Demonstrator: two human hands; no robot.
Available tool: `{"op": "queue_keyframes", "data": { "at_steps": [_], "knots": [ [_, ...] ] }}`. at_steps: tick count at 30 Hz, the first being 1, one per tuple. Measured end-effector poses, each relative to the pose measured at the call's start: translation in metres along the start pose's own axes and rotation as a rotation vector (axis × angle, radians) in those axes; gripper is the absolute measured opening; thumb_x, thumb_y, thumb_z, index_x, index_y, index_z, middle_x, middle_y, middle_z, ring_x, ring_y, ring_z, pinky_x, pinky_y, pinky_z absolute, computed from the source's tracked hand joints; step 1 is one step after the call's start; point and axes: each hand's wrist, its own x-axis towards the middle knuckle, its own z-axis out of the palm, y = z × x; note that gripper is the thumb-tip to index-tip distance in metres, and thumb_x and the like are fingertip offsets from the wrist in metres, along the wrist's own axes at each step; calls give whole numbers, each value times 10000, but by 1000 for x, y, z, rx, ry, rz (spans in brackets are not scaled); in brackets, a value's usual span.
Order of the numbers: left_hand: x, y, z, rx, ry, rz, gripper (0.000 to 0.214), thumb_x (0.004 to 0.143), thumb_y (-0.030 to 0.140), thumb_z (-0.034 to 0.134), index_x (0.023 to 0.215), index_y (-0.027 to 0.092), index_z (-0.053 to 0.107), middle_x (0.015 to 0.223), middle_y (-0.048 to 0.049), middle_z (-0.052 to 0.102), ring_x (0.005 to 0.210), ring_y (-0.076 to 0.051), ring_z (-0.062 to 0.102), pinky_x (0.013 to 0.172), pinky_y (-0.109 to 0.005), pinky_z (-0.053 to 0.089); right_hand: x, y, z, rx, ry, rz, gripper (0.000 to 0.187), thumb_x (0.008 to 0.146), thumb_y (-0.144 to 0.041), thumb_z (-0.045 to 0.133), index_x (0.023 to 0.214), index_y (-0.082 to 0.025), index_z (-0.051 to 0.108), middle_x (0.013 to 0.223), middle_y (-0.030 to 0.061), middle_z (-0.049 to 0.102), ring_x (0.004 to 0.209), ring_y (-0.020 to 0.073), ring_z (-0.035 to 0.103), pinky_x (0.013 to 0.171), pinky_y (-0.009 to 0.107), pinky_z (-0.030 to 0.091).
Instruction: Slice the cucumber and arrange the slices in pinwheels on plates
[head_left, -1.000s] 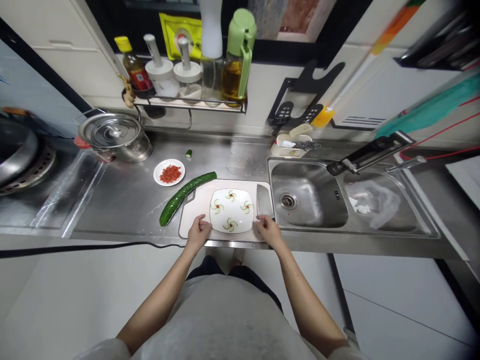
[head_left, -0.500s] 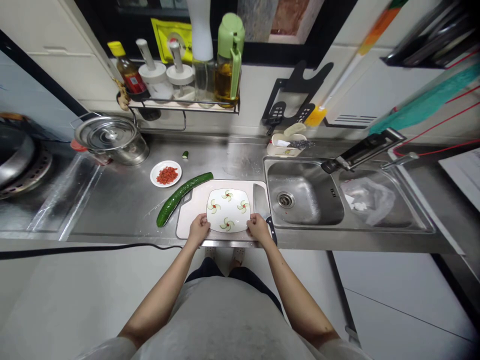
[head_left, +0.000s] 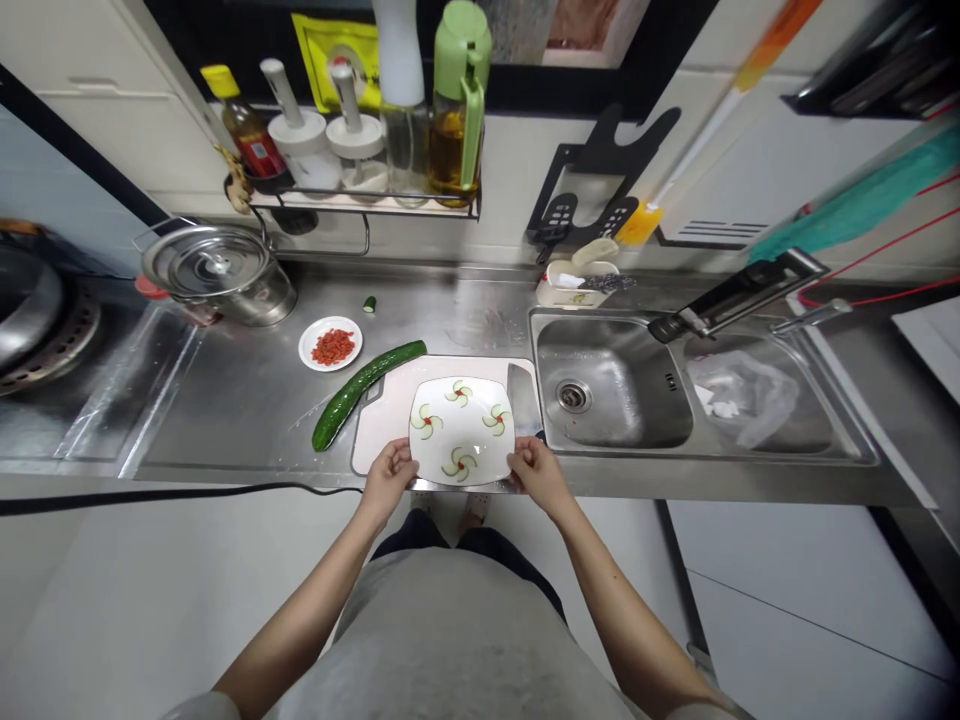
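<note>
White plate is pinched at opposite edges by left hand and right hand.

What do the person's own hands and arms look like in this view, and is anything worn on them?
The left hand and right hand are both ungloved, with no watch or bracelet showing. The forearms are bare too. Plain grey sleeves, matching the grey shirt, show only at the bottom of the picture.
</note>
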Motion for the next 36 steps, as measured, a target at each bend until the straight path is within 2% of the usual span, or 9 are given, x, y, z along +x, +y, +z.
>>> {"op": "queue_keyframes", "data": {
  "at_steps": [6,12,18,30,34,36],
  "knots": [
    [-21,5,2,30,-12,-29,423,629,282,663,1021,164,557,745,9,625,660,-105,564,598,-211,434,-29,-10,-6,83,-20,75,299,675,-402,592,869,-225,447,514,-104,452,443,120,515,364,205,358],
    [-30,-2,-1,46,-44,-58,425,636,291,647,1027,166,538,714,6,626,673,-122,574,595,-218,431,-43,-7,-9,104,-47,106,295,683,-398,601,875,-222,461,506,-101,450,437,109,497,364,198,360],
    [-33,-6,-4,32,-61,-80,445,642,275,646,1052,168,514,775,-11,658,698,-127,591,620,-230,450,-45,-2,-7,121,-55,118,292,679,-394,612,861,-215,470,496,-101,450,432,108,494,357,194,353],
    [-27,4,-1,39,-21,-80,482,613,339,657,1040,176,505,770,-9,648,669,-116,570,605,-222,428,-40,-2,-2,154,-9,82,347,686,-449,641,893,-217,485,514,-100,437,452,117,507,377,208,370],
    [-25,5,1,36,-20,-78,491,606,347,664,1041,177,513,775,-17,656,675,-127,579,611,-233,432,-41,-4,1,220,40,78,379,667,-474,686,890,-216,519,520,-100,426,468,107,499,410,217,431],
    [-25,6,3,28,-20,-81,490,608,345,665,1044,177,517,773,-16,659,682,-132,584,618,-237,436,-42,-7,5,283,49,114,420,656,-485,711,933,-216,545,580,-74,505,536,120,546,463,234,486]
  ]
}}
